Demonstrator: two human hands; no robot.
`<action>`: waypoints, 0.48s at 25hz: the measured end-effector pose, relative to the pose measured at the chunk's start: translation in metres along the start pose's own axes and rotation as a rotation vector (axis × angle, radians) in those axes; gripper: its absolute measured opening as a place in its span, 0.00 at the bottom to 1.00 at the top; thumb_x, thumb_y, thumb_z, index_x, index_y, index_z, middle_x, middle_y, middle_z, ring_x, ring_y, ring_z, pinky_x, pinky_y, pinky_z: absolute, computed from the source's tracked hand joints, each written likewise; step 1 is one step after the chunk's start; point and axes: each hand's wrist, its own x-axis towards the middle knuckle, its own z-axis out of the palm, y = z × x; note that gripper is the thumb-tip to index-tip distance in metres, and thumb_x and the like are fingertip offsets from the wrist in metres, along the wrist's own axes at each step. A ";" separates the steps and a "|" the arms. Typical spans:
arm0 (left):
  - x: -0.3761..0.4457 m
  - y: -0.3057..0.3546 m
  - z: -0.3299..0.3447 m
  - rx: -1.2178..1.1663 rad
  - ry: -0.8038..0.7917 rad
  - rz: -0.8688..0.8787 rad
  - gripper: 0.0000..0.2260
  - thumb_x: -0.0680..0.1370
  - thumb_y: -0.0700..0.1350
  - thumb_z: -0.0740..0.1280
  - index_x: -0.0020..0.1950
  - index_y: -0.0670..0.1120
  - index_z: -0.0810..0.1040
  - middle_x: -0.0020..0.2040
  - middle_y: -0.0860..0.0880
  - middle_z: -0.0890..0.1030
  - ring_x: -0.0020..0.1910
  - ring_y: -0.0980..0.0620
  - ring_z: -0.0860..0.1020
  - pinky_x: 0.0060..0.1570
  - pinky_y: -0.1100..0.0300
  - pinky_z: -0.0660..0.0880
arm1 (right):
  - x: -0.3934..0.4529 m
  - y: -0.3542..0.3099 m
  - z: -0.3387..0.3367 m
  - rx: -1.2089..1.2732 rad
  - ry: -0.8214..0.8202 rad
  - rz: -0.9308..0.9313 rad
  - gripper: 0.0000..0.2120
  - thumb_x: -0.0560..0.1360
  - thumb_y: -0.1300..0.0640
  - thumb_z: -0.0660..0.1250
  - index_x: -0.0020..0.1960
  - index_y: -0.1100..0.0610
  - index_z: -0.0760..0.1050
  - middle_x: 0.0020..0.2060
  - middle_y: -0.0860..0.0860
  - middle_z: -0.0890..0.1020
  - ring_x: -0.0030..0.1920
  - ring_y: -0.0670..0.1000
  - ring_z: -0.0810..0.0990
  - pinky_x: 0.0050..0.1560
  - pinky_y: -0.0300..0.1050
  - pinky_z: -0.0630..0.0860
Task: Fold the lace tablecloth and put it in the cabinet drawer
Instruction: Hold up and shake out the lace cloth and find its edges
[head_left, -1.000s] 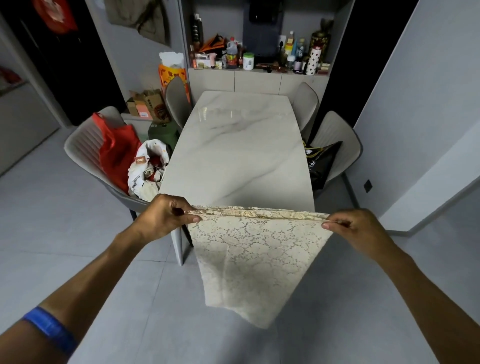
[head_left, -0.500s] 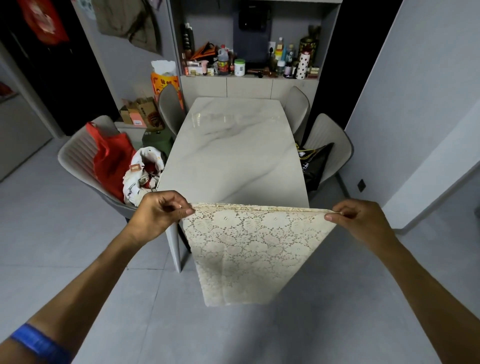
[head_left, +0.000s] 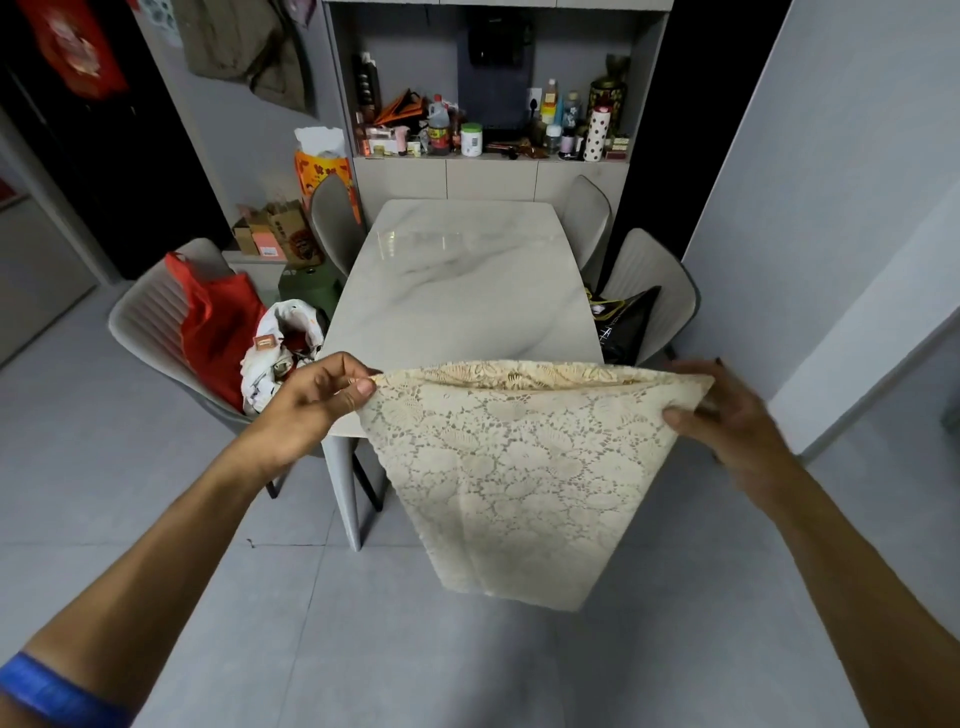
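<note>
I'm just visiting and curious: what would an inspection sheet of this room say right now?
Surface: marble table, top bare and glossy.
Job's things: lace tablecloth, folded, hanging in the air before the table's near end.
Clutter: red bag and white bag on the left chair; black bag on the right chair; bottles on the shelf.
Fingers: left hand and right hand each pinch a top corner.
Cables: nothing seen.
Surroundings: grey tiled floor, grey walls.

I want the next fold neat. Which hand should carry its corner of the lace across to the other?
Probably the right hand: it looks motion-blurred, with only a loose hold on its corner of the lace tablecloth. The left hand pinches its corner firmly between thumb and fingers, a sound anchor.
</note>
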 end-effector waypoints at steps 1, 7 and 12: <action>0.005 0.003 0.001 -0.063 0.017 0.014 0.08 0.80 0.38 0.63 0.43 0.47 0.77 0.36 0.56 0.80 0.39 0.60 0.76 0.44 0.68 0.75 | -0.005 0.008 0.006 0.042 -0.028 0.085 0.12 0.71 0.65 0.74 0.49 0.49 0.84 0.49 0.47 0.87 0.48 0.45 0.85 0.50 0.38 0.81; -0.010 -0.026 0.035 -0.255 0.057 -0.181 0.14 0.70 0.41 0.74 0.54 0.49 0.78 0.47 0.56 0.87 0.48 0.59 0.84 0.43 0.70 0.79 | -0.016 0.027 0.034 0.225 0.014 0.227 0.07 0.72 0.62 0.71 0.45 0.54 0.86 0.46 0.52 0.87 0.48 0.51 0.86 0.41 0.36 0.80; -0.015 -0.046 0.044 -0.365 0.139 -0.218 0.08 0.71 0.38 0.74 0.49 0.45 0.86 0.50 0.45 0.87 0.50 0.47 0.85 0.44 0.62 0.81 | 0.003 0.007 0.032 0.376 0.053 0.152 0.10 0.69 0.54 0.74 0.49 0.52 0.86 0.50 0.52 0.87 0.52 0.52 0.85 0.45 0.41 0.82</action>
